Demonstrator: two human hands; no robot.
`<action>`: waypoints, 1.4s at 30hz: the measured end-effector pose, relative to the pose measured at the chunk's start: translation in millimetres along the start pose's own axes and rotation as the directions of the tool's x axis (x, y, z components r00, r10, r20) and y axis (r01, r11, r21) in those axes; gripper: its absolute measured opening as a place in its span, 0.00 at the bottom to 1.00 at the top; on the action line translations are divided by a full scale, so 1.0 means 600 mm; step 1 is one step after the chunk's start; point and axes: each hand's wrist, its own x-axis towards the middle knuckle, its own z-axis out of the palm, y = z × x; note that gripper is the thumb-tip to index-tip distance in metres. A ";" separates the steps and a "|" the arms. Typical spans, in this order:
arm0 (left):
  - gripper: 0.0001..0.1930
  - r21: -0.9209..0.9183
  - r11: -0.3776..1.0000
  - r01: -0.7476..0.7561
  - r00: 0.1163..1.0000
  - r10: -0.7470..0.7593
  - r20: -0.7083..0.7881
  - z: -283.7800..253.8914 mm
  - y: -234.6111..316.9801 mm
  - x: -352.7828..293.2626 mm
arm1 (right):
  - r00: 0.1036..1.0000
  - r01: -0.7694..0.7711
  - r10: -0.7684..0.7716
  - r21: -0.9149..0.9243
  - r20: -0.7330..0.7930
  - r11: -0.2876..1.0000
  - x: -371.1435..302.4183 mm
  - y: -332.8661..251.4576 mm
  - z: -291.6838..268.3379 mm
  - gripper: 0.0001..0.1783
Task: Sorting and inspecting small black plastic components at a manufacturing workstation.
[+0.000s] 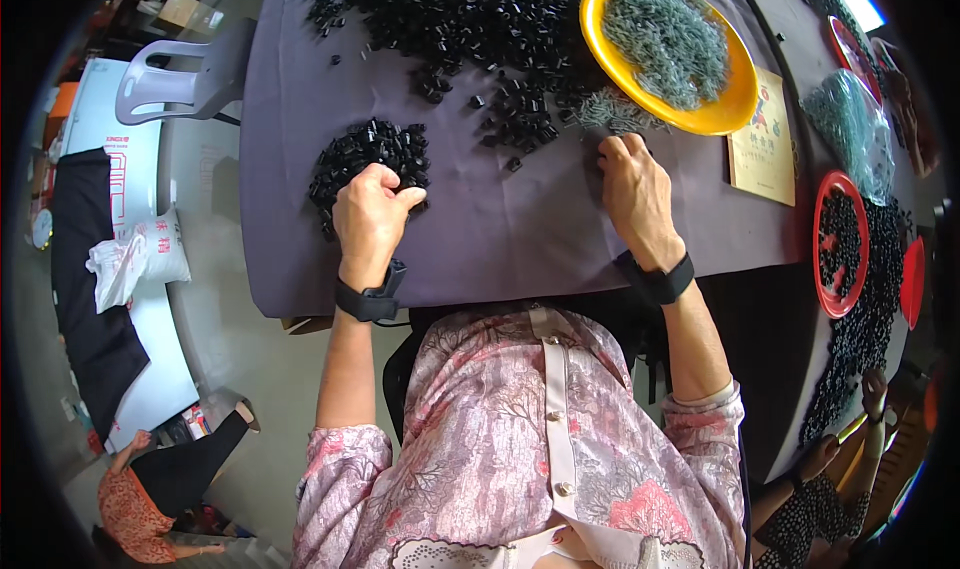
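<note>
My left hand [372, 214] is closed, fingers curled and thumb pointing right, at the near edge of a small heap of black plastic pieces [365, 154]. What it pinches, if anything, is hidden. My right hand [640, 199] is closed too, knuckles up, just below a loose scatter of small greyish translucent pins [610, 112]. Its fingertips are tucked out of sight. Beyond that hand, a yellow plate [742, 109] holds a mound of the same pins. A large spread of black pieces [480, 19] covers the far part of the table.
A grey cloth covers my table [500, 229]. A yellowish booklet [762, 154] lies right of the plate. On the right-hand table are red trays [822, 269], a clear bag [855, 129] and more black pieces. Other people work there. A grey plastic chair [190, 79] stands left.
</note>
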 end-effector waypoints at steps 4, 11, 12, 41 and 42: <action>0.12 -0.052 0.996 -0.071 0.997 0.070 -0.009 -0.011 0.028 -0.005 | 0.996 0.013 0.001 0.151 -0.089 0.988 -0.013 0.008 0.000 0.06; 0.07 -0.281 0.921 -0.272 0.955 0.293 0.039 0.049 0.064 0.057 | 0.988 0.009 0.059 0.435 -0.142 0.900 -0.040 0.009 -0.021 0.07; 0.07 -0.272 0.916 -0.294 0.949 0.313 0.028 0.056 0.072 0.062 | 0.987 -0.032 0.109 0.528 -0.115 0.849 -0.044 0.010 -0.023 0.08; 0.07 -0.745 -0.037 0.666 0.715 0.317 0.624 0.052 0.133 -0.027 | 0.961 -0.135 0.254 0.987 0.108 0.091 -0.052 -0.103 -0.050 0.07; 0.07 -0.752 -0.038 0.659 0.720 0.321 0.615 0.051 0.133 -0.030 | 0.960 -0.136 0.257 0.986 0.108 0.094 -0.055 -0.101 -0.052 0.07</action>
